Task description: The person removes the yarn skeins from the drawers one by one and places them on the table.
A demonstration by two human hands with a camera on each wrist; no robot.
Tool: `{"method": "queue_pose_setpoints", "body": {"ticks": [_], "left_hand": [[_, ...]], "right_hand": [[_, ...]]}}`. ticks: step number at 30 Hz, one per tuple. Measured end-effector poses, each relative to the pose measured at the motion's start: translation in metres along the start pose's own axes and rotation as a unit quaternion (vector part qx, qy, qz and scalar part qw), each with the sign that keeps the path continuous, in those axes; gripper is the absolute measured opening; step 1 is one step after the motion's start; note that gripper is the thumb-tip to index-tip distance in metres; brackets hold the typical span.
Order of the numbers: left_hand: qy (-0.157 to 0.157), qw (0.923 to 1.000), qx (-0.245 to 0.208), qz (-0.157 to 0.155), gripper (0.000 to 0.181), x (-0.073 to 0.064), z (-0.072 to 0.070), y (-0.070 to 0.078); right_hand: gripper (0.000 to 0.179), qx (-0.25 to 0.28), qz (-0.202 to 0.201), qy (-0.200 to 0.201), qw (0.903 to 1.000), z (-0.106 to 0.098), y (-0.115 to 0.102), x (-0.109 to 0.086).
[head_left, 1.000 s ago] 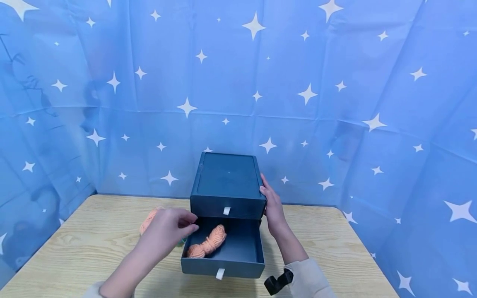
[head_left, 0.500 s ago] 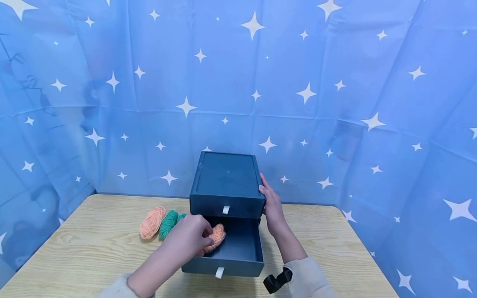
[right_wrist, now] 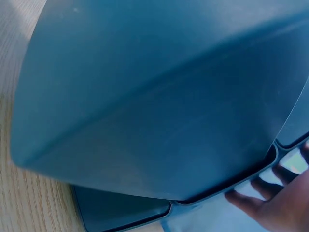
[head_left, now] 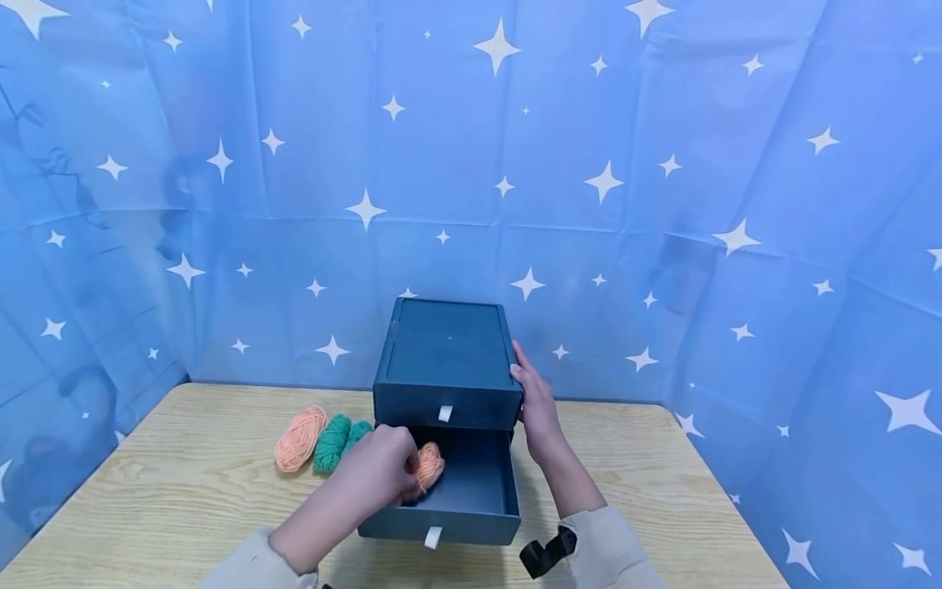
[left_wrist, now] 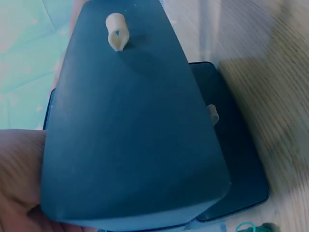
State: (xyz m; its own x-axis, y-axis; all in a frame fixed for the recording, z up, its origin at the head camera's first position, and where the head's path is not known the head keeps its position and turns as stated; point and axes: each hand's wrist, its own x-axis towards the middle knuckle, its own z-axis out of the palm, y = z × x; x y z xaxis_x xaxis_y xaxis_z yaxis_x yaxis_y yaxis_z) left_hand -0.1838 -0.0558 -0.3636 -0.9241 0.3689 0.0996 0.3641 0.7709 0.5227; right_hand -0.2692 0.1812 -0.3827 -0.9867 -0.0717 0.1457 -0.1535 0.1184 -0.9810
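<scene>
A dark blue drawer unit [head_left: 449, 343] stands on the table, and its open drawer [head_left: 474, 528] juts toward me. Inside it lies an orange yarn skein [head_left: 429, 466], partly covered by my left hand [head_left: 379, 466]. That hand's fingers are curled at the skein and pinch it; their tips are hidden in the head view. In the left wrist view, the left hand [left_wrist: 21, 179] reaches over the rim of the drawer front [left_wrist: 130, 125]. My right hand [head_left: 540, 413] rests against the unit's right side, its fingers [right_wrist: 246, 203] fairly straight along the wall.
An orange skein [head_left: 300, 439] and two green skeins [head_left: 332, 442] lie on the wooden table [head_left: 184, 491] left of the unit. A closed upper drawer [head_left: 478, 406] sits above the open one. A star-patterned blue curtain [head_left: 441, 164] hangs behind.
My left hand has moved right and down from the drawer's left edge onto the orange skein inside, uncovering the skeins on the table. The right hand stays at the unit's side.
</scene>
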Motion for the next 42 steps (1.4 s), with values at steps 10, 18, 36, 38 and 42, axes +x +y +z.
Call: {"method": "queue_pose_setpoints", "body": {"ticks": [10, 18, 36, 38, 42], "left_hand": [[0.010, 0.9984, -0.008, 0.056, 0.039, 0.003, 0.003, -0.007], [0.018, 0.9975, -0.007, 0.068, 0.031, 0.004, -0.001, -0.011], [0.122, 0.9884, -0.029, 0.086, 0.016, -0.020, -0.038, -0.008], [0.128, 0.9873, -0.039, 0.085, 0.017, -0.024, -0.046, -0.010], [0.140, 0.9868, -0.057, 0.058, 0.012, -0.031, -0.058, -0.018]], "right_hand": [[0.058, -0.005, 0.000, -0.005, 1.0000, 0.000, -0.001, 0.000], [0.055, -0.003, 0.002, -0.003, 1.0000, -0.001, 0.000, 0.000], [0.056, -0.003, 0.001, -0.002, 1.0000, 0.000, -0.001, -0.001], [0.056, -0.002, 0.000, -0.002, 1.0000, 0.000, -0.001, -0.001], [0.055, -0.003, -0.003, -0.002, 1.0000, 0.000, -0.001, 0.000]]}}
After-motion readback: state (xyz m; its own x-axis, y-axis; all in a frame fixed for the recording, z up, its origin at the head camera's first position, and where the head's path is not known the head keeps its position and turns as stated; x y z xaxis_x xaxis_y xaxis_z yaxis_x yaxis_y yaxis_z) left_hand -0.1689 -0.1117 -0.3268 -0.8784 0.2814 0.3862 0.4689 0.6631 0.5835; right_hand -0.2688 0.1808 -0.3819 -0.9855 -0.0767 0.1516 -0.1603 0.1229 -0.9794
